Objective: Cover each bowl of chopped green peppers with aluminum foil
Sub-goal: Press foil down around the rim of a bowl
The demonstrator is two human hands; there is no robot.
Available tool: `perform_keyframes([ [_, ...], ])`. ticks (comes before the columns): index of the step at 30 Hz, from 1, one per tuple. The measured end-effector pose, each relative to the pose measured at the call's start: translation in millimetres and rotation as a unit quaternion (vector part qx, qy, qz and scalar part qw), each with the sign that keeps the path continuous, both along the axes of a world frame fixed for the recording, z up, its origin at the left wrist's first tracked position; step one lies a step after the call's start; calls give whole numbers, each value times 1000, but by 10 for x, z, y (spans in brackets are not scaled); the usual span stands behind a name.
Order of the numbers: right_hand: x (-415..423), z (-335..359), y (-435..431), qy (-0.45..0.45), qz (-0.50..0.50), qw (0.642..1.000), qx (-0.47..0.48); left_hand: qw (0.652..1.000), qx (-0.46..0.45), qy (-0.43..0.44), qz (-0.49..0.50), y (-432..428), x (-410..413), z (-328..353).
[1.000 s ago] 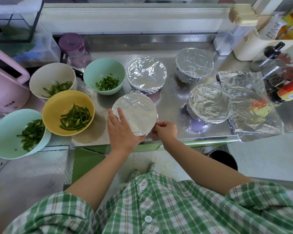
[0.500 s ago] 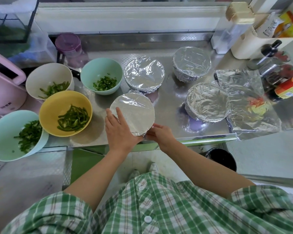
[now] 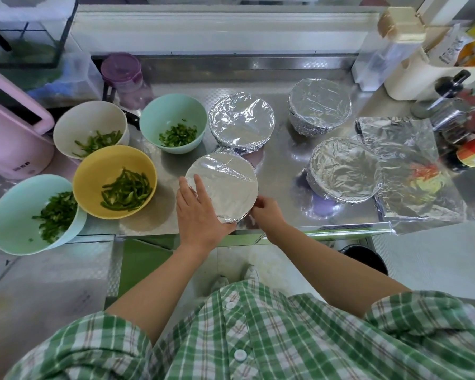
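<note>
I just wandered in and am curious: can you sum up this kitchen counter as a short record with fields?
Being wrapped: nearest round foil-covered bowl, at the front edge of the steel counter
Left hand: flat on its foil top
Right hand: fingers curled at its rim foil
Already covered: three more foil-wrapped bowls
Open, holding chopped green peppers: white bowl, small mint bowl, yellow bowl, large mint bowl
Spare foil: crumpled silver sheet, far right
</note>
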State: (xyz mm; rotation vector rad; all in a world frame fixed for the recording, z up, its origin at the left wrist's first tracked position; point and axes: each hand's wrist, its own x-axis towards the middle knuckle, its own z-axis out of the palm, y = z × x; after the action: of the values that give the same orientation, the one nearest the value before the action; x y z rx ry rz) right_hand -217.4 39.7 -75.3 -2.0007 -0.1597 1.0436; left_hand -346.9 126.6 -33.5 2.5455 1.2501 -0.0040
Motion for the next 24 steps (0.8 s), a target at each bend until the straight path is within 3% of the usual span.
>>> perform_keyframes([
  [6, -91, 18, 31, 55, -83, 994, 45, 1000, -2, 1, 4, -15, 20, -1],
  [11, -130, 40, -8, 199, -134, 964, 113, 1000, 4, -3, 2, 1, 12, -13],
  [19, -59, 168, -118, 252, -89, 952, 150, 1000, 3, 2, -6, 21, -4, -28],
  [24, -89, 130, -123, 241, -116, 953, 141, 1000, 8, -12, -5, -21, -43, -43],
])
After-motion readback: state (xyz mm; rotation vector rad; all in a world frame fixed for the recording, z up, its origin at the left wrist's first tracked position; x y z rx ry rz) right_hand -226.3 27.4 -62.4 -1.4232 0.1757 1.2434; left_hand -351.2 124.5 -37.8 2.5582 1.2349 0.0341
